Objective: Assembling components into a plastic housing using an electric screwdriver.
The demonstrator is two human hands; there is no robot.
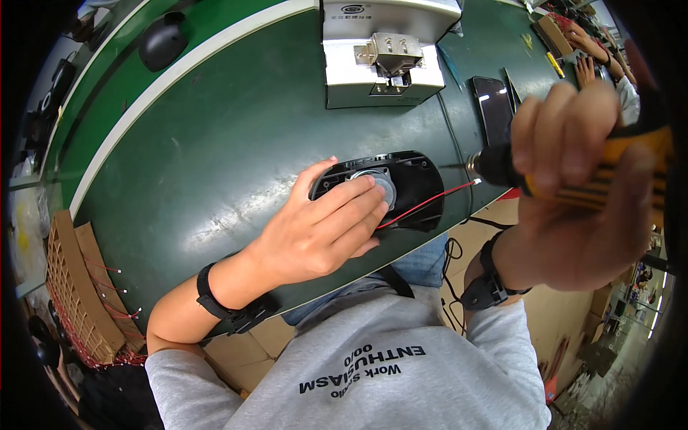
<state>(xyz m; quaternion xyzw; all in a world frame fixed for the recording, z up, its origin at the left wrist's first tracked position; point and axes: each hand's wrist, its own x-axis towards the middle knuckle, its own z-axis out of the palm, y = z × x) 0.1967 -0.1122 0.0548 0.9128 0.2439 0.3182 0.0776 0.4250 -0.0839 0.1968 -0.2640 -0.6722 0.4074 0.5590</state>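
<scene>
A black plastic housing [414,188] with an oblong, rounded outline lies near the front edge of the table. Seated in it is a round grey speaker [388,188], partly covered by fingers. My left hand [319,222] grips the housing's left part, its fingers pressed together over the speaker. From the speaker a red wire [424,204] runs right to a small white connector [477,182]. Held in my right hand [573,165] is a yellow-and-black power screwdriver [609,172], level above the table's right side. Its thin bit points left, close to the housing's right end.
At the back stands a screw feeder [387,72]. A dark phone [492,107] lies right of it. A divided cardboard box [82,287] with red wires sits at left, and a black rounded shell [163,41] rests far left. A co-worker's hands [584,50] show at far right.
</scene>
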